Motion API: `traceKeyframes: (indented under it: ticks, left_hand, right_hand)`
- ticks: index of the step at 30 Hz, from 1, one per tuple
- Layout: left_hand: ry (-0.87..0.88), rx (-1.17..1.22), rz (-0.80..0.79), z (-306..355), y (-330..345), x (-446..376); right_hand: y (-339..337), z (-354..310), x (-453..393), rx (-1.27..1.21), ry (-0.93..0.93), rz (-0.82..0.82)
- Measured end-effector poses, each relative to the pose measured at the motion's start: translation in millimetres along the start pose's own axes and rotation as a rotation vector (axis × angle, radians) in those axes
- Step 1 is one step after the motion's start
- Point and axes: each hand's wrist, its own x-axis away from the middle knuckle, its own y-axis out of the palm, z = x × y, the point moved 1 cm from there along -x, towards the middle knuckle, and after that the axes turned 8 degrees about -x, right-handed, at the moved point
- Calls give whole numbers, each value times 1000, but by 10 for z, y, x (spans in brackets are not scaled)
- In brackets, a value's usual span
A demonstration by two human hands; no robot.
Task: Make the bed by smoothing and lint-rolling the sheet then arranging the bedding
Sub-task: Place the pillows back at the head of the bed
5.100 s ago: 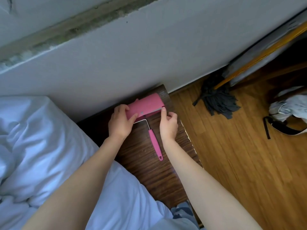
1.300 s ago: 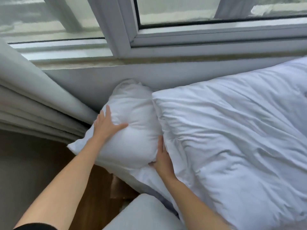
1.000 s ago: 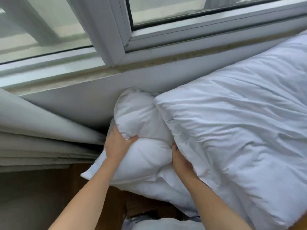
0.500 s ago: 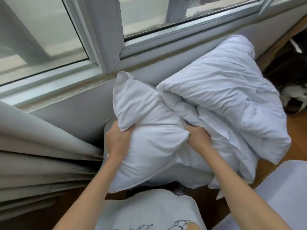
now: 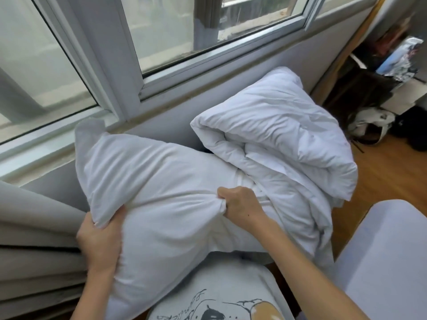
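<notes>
A white pillow (image 5: 147, 181) is lifted in front of me, below the window. My left hand (image 5: 100, 239) grips its lower left edge, thumb on top of the cloth. My right hand (image 5: 238, 204) holds a bunched fold of the pillowcase in a fist near the pillow's middle right. A folded white duvet (image 5: 277, 139) lies piled to the right, against the wall under the sill, partly resting on the pillow's right end. A corner of the bed with its pale sheet (image 5: 381, 262) shows at the lower right.
A window with a white frame (image 5: 129, 72) runs along the top. Grey curtain folds (image 5: 34, 250) hang at the left. Wooden floor (image 5: 381, 172) lies at the right, with a bag (image 5: 367, 122) and dark clutter in the far right corner.
The pillow has come up and toward me, away from the wall and out from beside the duvet. My right hand now bunches the pillowcase; the view has swung right.
</notes>
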Motion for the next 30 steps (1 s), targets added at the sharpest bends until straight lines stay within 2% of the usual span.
traceKeyframes:
  ticks: [4, 7, 8, 12, 13, 18, 22, 25, 28, 30]
  left_hand:
    - [-4, -20, 38, -217, -445, -106]
    - [-48, -99, 48, -496, -748, -354]
    - [-98, -94, 43, -559, -774, -414]
    - [-202, -144, -79, -778, -700, -375]
    - [-212, -151, -100, -853, -709, -359]
    - [-301, -197, -78, -1126, -827, -356]
    - [-297, -207, -117, -1107, -810, -322]
    - [-279, -276, -121, -1103, -817, -323]
    - [-303, -290, -140, -1103, -801, -284]
    - [-261, -276, -138, -1115, -780, -222]
  right_hand:
    - [72, -515, 113, -60, -111, 56]
    - [407, -818, 113, -135, -130, 34]
    - [537, -836, 103, -151, -109, -14]
    - [776, -436, 216, -174, 183, -460]
    - [755, -283, 330, -189, 261, -473]
    - [570, 483, 1335, -155, 859, -61]
    - [696, 619, 1930, -143, 1206, 3]
    - [836, 706, 1991, -342, 1478, 60]
    - [900, 768, 1858, -579, 1517, 221]
    - [970, 740, 1741, -549, 1456, 295]
